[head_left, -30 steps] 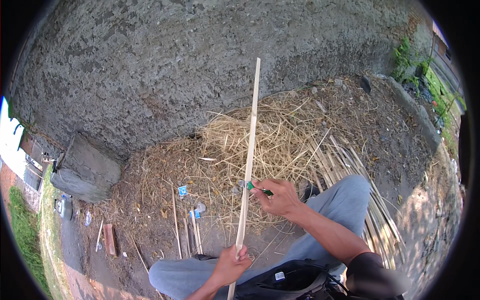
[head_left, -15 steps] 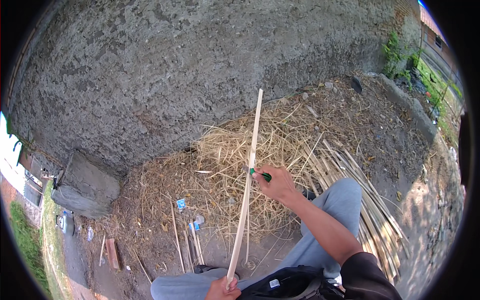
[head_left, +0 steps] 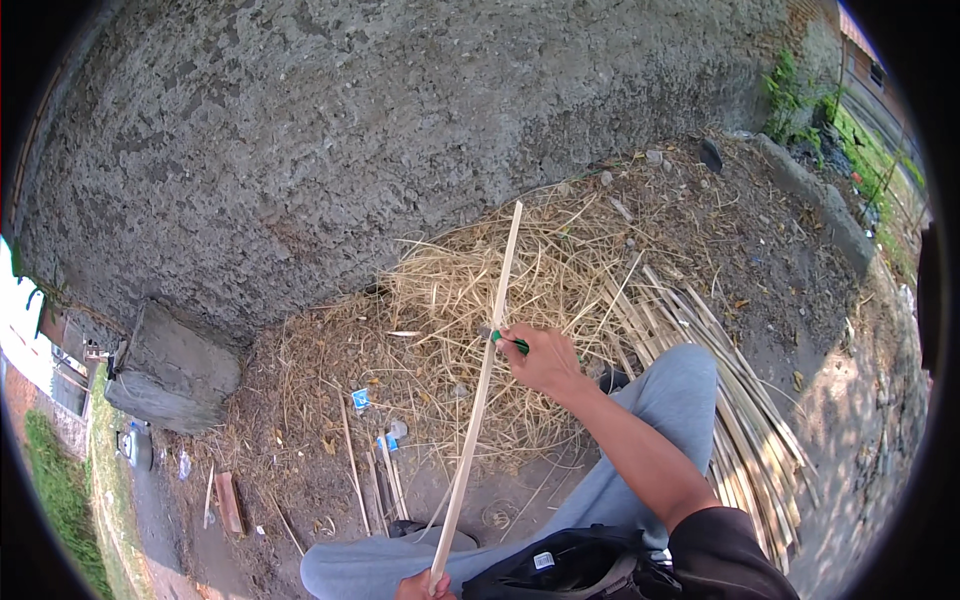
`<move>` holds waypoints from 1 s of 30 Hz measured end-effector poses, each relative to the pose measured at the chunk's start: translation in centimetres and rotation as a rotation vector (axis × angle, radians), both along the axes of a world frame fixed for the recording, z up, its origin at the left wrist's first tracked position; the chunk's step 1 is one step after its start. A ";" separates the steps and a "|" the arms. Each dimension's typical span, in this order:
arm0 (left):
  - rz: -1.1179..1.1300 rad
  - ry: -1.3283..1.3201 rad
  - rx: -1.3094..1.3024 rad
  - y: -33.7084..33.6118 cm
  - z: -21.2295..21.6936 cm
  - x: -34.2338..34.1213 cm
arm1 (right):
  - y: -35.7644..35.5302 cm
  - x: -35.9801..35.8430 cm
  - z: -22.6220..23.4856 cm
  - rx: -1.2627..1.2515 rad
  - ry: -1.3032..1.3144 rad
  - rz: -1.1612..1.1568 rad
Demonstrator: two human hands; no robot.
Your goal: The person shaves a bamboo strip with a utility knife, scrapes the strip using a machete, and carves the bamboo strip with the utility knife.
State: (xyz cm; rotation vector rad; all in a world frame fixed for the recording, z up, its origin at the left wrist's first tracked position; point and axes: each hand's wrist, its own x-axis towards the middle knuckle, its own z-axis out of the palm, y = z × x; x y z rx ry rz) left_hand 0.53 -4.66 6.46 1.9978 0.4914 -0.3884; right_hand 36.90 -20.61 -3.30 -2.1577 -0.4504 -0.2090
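A long pale bamboo strip slants away from me, from my lap out over the heap of shavings. Its near end is gripped in my left hand, partly cut off by the lower edge of the view. My right hand is closed around a small knife with a green and black handle. The knife's short grey blade lies against the strip at about its middle. Beneath the strip spreads a loose pile of thin curled shavings.
Several cut bamboo strips lie bundled beyond my right knee. A rough grey wall rises behind the pile, with a concrete block at the left. Short sticks, a reddish-brown piece and blue-and-white litter lie on the ground.
The strip has slid toward me, its far tip now lower. My left hand has drawn back down and left, while my right hand with the knife has shifted slightly left.
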 end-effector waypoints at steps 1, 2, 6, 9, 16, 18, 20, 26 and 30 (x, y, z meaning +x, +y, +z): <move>0.019 0.078 0.009 0.1 -0.1 -0.2 | -0.1 0.4 0.1 0.004 0.001 0.001; 0.020 0.079 0.013 -0.2 0.0 -0.7 | -0.4 0.9 0.2 -0.013 0.073 -0.110; 0.032 0.170 -0.007 2.0 -2.0 -6.5 | -4.2 5.4 -1.3 0.145 0.258 -0.441; 0.248 -0.037 -0.247 4.0 -3.5 -8.2 | -3.3 4.6 -1.6 0.182 0.184 -0.282; 0.273 0.004 -0.144 5.6 -2.6 0.2 | -1.7 -0.8 0.0 0.093 0.161 -0.041; 0.108 -0.300 0.812 5.5 -2.9 2.6 | -1.4 -1.6 1.0 0.082 0.161 -0.025; 0.128 -0.264 0.884 5.5 -1.6 4.7 | -1.2 -2.4 2.0 0.112 0.086 0.004; 0.372 -0.004 -0.642 9.8 -2.3 6.3 | -0.9 -2.9 3.2 0.398 0.209 0.152; 0.320 0.078 -0.579 7.1 -0.5 8.3 | -1.1 -3.5 2.8 0.461 0.249 0.161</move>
